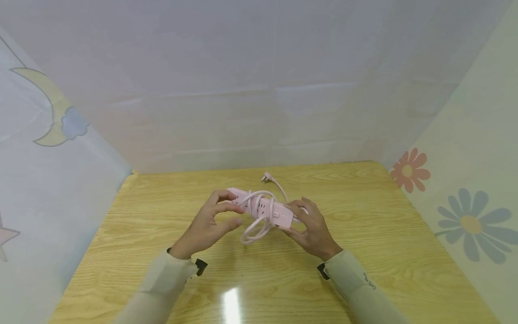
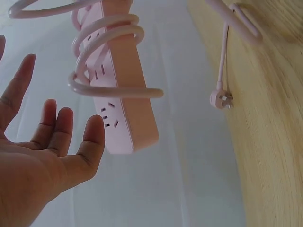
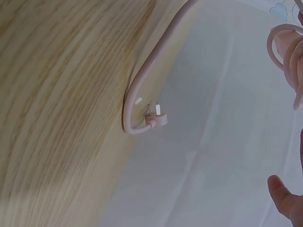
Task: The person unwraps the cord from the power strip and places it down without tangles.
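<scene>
A pink power strip (image 1: 264,208) is held up over the table, its pink cord (image 1: 254,234) wound round its middle in several loose loops. My right hand (image 1: 313,229) grips the strip's right end, thumb along the near edge and fingers over the far side. At the left end, my left hand (image 1: 208,222) has its fingers spread and loosely bent beside the strip. In the left wrist view, one fingertip of that hand comes right up to the socket face (image 2: 111,113). The cord's plug (image 1: 267,177) lies behind on the table, metal pins showing.
The wood-grain table (image 1: 162,270) reaches back to a pale cloth wall (image 1: 243,130). Side walls carry a moon print (image 1: 50,103) on the left and flower prints (image 1: 471,223) on the right. Light glares off the table's front.
</scene>
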`<state>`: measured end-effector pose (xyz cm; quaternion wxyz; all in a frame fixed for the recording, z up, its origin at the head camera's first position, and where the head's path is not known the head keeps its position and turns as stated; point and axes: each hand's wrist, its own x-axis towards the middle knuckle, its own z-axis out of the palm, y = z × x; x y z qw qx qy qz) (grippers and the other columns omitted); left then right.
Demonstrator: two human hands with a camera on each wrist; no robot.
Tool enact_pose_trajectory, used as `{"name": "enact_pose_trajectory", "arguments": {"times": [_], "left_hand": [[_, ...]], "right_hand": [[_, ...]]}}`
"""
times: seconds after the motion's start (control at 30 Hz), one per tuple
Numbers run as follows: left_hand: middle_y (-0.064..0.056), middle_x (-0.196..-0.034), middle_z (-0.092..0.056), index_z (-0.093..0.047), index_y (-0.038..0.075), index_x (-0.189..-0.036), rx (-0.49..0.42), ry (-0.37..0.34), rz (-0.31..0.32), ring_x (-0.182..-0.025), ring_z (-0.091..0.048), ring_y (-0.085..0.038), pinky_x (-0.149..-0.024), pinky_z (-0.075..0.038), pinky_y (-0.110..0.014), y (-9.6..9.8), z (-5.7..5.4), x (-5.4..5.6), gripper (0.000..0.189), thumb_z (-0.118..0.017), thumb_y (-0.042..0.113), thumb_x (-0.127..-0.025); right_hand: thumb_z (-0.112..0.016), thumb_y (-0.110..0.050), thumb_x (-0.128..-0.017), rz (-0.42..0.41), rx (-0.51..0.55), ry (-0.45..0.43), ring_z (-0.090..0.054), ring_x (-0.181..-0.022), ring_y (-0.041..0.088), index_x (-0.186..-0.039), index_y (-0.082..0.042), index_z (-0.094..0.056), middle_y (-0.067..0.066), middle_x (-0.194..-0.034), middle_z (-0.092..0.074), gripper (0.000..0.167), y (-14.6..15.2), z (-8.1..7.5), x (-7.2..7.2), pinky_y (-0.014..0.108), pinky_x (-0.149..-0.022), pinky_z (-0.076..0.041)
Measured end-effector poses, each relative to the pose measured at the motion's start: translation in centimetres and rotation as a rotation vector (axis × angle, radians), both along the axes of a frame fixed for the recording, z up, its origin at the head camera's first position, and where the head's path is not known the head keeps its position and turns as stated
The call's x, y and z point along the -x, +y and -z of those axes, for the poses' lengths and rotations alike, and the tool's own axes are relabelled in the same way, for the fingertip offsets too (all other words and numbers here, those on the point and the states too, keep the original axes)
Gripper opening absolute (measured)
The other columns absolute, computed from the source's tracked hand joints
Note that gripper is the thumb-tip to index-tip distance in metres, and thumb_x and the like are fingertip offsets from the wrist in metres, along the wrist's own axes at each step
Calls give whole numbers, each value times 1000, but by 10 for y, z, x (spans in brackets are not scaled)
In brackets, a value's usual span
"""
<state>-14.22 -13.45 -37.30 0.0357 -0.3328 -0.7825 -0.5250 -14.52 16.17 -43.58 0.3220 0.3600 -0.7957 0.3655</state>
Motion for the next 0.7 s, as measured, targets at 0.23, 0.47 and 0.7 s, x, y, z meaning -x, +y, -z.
{"name": "enact_pose_trajectory", "arguments": {"times": [0.23, 0.47, 0.7], "left_hand": [[-15, -129, -49, -74, 8, -102, -25, 24, 41, -126, -45, -32, -101, -40, -49, 7, 4, -3, 19, -77, 0, -85], [-15, -127, -49, -74, 7, -102, -14, 78, 72, -124, -45, -35, -99, -40, -54, 12, 8, -4, 19, -78, 1, -85], [-15, -128, -48, -76, 11, -99, 5, 100, 68, -124, -45, -34, -98, -41, -58, 14, 7, -8, 19, -81, 5, -82]], "right_hand": [[-64, -49, -94, 4, -9, -11, -58, -101, 33, -119, -1, -65, 13, -108, -62, 53, -1, 0, 0, 67, -99, -38], [-64, -50, -94, 11, -14, -23, -59, -100, 33, -119, -2, -65, 13, -107, -62, 54, -2, 0, -1, 66, -100, -38], [-64, -50, -94, 12, -11, -15, -59, -100, 33, -118, -1, -65, 13, -107, -62, 54, -3, 0, -1, 67, -99, -38]]}}
